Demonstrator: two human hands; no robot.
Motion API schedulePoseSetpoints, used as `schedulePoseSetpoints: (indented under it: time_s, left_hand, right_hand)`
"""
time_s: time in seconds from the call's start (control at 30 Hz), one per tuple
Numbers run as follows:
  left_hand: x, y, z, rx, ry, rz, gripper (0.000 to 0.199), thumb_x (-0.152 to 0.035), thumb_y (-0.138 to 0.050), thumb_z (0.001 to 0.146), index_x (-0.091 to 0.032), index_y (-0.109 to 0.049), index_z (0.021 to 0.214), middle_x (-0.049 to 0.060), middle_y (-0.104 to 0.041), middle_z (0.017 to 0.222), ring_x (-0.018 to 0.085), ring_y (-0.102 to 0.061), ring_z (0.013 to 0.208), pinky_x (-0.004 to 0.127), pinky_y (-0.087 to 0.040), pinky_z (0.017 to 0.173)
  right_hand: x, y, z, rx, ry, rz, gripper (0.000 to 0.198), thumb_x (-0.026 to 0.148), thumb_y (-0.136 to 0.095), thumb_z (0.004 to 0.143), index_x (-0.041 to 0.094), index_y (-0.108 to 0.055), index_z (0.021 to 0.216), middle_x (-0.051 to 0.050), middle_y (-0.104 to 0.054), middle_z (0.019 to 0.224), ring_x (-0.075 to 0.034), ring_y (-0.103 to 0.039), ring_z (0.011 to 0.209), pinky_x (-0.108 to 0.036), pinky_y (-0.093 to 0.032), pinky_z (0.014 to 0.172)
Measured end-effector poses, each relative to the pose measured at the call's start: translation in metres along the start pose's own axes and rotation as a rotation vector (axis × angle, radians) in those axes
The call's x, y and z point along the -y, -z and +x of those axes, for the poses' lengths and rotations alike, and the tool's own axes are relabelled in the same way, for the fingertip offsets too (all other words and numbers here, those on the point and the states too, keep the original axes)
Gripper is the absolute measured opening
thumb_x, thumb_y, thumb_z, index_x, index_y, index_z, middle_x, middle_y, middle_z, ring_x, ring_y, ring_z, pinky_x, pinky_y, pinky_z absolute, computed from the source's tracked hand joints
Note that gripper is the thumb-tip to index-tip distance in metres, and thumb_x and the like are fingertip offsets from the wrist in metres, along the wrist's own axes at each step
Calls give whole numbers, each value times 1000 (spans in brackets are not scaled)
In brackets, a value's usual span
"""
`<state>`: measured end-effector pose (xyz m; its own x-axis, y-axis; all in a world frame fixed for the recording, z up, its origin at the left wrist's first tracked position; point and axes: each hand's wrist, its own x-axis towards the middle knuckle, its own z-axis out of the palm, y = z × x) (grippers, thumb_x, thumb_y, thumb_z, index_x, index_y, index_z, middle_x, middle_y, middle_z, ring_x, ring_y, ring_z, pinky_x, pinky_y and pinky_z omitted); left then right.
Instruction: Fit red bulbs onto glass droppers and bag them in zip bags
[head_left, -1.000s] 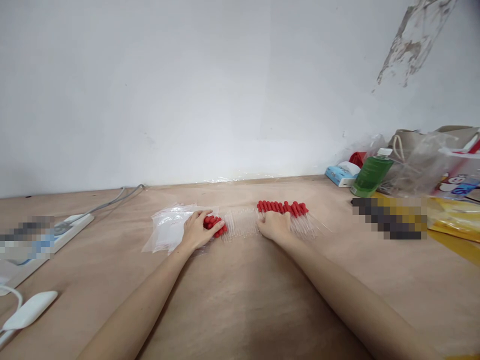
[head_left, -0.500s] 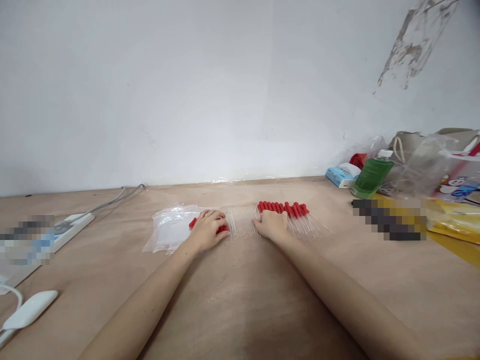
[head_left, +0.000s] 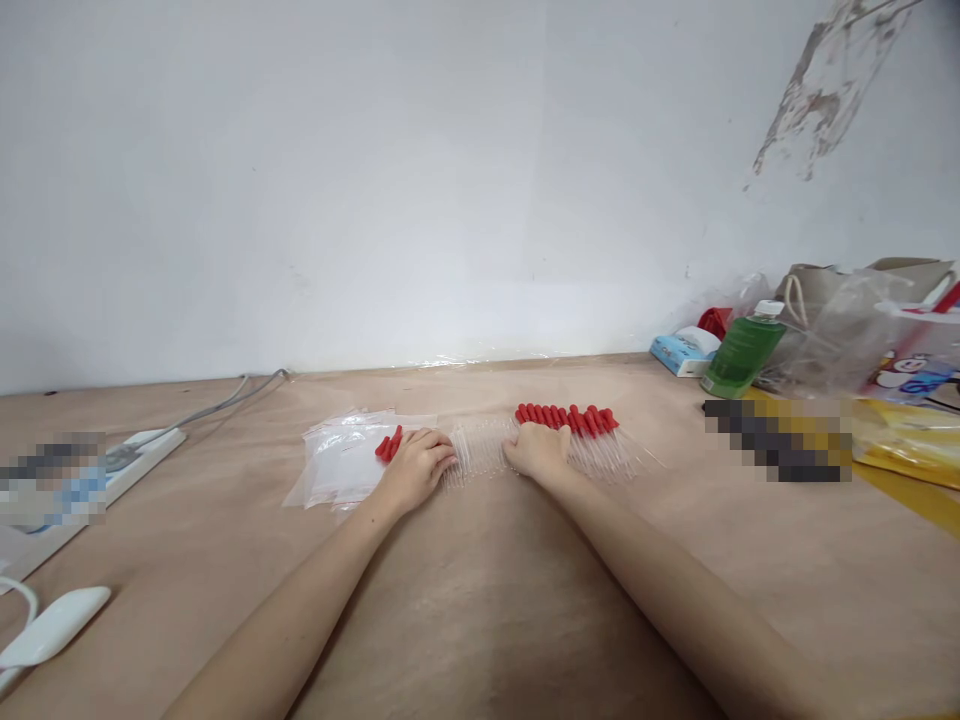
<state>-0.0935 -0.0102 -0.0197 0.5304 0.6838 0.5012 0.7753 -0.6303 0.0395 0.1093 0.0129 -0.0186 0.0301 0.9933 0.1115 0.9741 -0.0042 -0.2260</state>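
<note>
Left hand [head_left: 421, 466] partly covering red tips [head_left: 384, 448], right hand [head_left: 537, 452] curled at clear stems [head_left: 480, 450]; grips indeterminable. Right side: tissue box [head_left: 678, 355], lettering illegible.

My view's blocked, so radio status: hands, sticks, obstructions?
Left hand beside red pieces; right hand at thin clear sticks; green bottle clear of both.

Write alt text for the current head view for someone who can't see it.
The left hand and right hand are beside thin clear sticks on a brown table. Red pieces show next to the left hand, near clear plastic bags; a red row lies just beyond the right. A green bottle is farther right.
</note>
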Motion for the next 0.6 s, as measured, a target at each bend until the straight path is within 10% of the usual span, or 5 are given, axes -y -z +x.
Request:
schedulePoseSetpoints:
  time_s: [0.3, 0.43, 0.6]
  left_hand:
    - [-8, 5, -2, -168, 52, -41, 21, -28, -44, 87, -18, -63, 84, 6, -63, 93, 20, -52, 88, 38, -35, 84]
    - [-19, 13, 1, -280, 310, -440, 23, -31, -40, 88, -17, -59, 88, 6, -63, 85, 17, -56, 80, 32, -43, 74]
    - [-50, 7, -13, -56, 534, -1046, 25, -37, -52, 80, -15, -55, 91, 3, -63, 75, 15, -61, 69, 29, -48, 69]
  right_hand:
    - [-3, 13, -3, -54, 37, 68, 27, 27, -38, 81, 13, -61, 77, -14, -65, 78, -24, -60, 75, -35, -33, 72]
    - [-23, 21, -14, -163, 213, 263, 26, 26, -31, 87, 13, -53, 89, -10, -63, 83, -18, -59, 75, -27, -37, 64]
    - [-51, 10, -41, -282, 621, 570, 21, 28, -35, 88, 16, -51, 97, -7, -62, 86, -16, -57, 77, -26, -42, 67]
